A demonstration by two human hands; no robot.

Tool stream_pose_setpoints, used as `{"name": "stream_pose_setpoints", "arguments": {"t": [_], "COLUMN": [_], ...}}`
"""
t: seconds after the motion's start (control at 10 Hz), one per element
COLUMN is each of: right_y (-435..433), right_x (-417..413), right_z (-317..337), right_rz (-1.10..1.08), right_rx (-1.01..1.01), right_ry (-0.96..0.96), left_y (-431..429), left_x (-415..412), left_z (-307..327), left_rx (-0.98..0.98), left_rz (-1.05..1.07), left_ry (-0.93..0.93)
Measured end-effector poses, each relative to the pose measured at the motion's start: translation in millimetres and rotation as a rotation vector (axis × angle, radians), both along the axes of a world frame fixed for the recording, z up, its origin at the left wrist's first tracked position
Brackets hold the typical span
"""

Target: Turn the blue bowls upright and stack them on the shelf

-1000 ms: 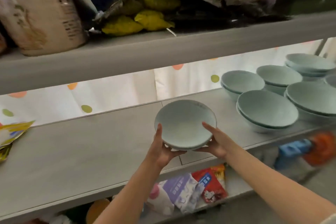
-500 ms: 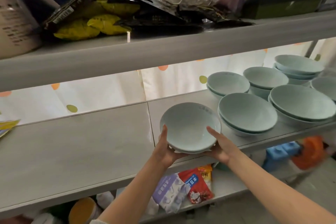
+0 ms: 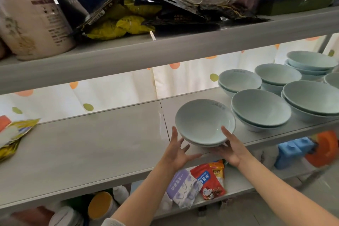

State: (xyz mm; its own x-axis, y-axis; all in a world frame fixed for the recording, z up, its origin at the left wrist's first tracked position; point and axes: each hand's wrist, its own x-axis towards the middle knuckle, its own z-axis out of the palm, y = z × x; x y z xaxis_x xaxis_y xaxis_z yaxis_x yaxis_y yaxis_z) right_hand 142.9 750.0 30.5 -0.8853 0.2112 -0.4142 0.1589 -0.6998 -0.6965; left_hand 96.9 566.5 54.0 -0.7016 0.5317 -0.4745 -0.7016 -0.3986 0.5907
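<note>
Your fingers [image 3: 185, 149] on the left hand [image 3: 177, 151] were spread wide and loose, holding nothing: the thumb stood up beside the left edge of the blue bowls [image 3: 204, 122], and the other fingers reached under that edge, whether touching it or just shy of it I could not tell. Your right hand [image 3: 230, 149] was closer in, its thumb lying over the near rim and onto the inside of the top bowl, its other fingers tucked beneath the stack, so it looked to have hold of the bowls from the right front, though the contact underneath was hidden.

The bowls you had between your hands were two, nested and upright, the open side facing up and tipped slightly toward you. They sat at the front edge of the middle shelf [image 3: 91, 145], just right of the seam in its surface; whether the base rested fully on the shelf was not clear.

Just to the right of them stood another pair of nested bowls [image 3: 260, 109], close by but apart. Behind and further right were more upright stacks [image 3: 240, 80], reaching to the shelf's right end.

The left part of the middle shelf was bare except for a yellow packet [image 3: 16, 134] at the far left edge. On the upper shelf [image 3: 165, 49] lay dark and yellow bags [image 3: 128, 24], and below the bowls, on the lower shelf, lay a red packet [image 3: 209, 180] and a purple one [image 3: 183, 187].
</note>
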Motion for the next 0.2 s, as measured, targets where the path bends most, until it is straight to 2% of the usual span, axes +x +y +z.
{"name": "stream_pose_setpoints", "arguments": {"t": [0.1,0.2], "right_y": [-16,-32], "right_x": [18,46], "right_z": [-7,-33], "right_rz": [0.029,-0.014], "right_rx": [-0.056,-0.156], "right_ry": [0.056,0.076], "left_y": [-27,-60], "left_x": [11,39], "left_z": [-18,-50], "left_rx": [0.034,0.149], "left_rz": [-0.008,-0.042], "left_ry": [0.024,0.000]}}
